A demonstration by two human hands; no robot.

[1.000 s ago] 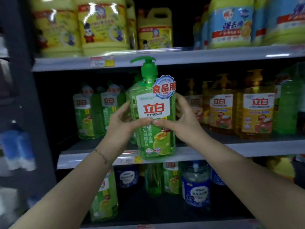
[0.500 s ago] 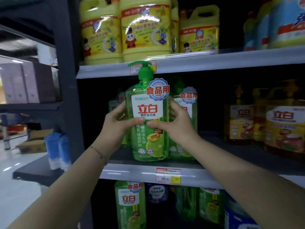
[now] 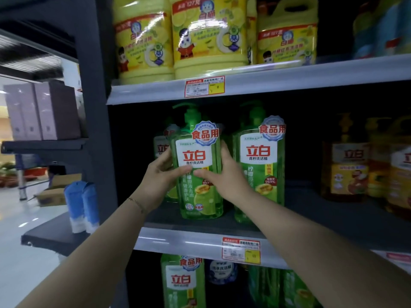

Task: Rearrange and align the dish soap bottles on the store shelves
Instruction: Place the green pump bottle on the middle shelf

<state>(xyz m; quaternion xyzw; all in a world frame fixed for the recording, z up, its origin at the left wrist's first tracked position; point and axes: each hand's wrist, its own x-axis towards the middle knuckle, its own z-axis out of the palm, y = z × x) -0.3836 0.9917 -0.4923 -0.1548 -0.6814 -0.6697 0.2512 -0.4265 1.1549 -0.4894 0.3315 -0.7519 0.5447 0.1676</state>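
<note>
Through the head camera, my left hand [image 3: 159, 178] and right hand [image 3: 224, 176] clasp one green dish soap bottle [image 3: 195, 154] between them. The left hand's fingers wrap its left side and the right hand's wrap its right side, and both thumbs lie across the front just under the white label. The bottle stands upright with its pump top above my hands. Its base is down at the middle shelf [image 3: 169, 215], though I cannot tell if its weight is fully set down. Just right of my right hand stands a second green bottle [image 3: 260, 170], close to the held one, label facing out. More green bottles sit behind my left hand. Well right of my right hand are orange bottles [image 3: 347, 165]. Above both hands, yellow jugs [image 3: 209, 34] line the upper shelf.
</note>
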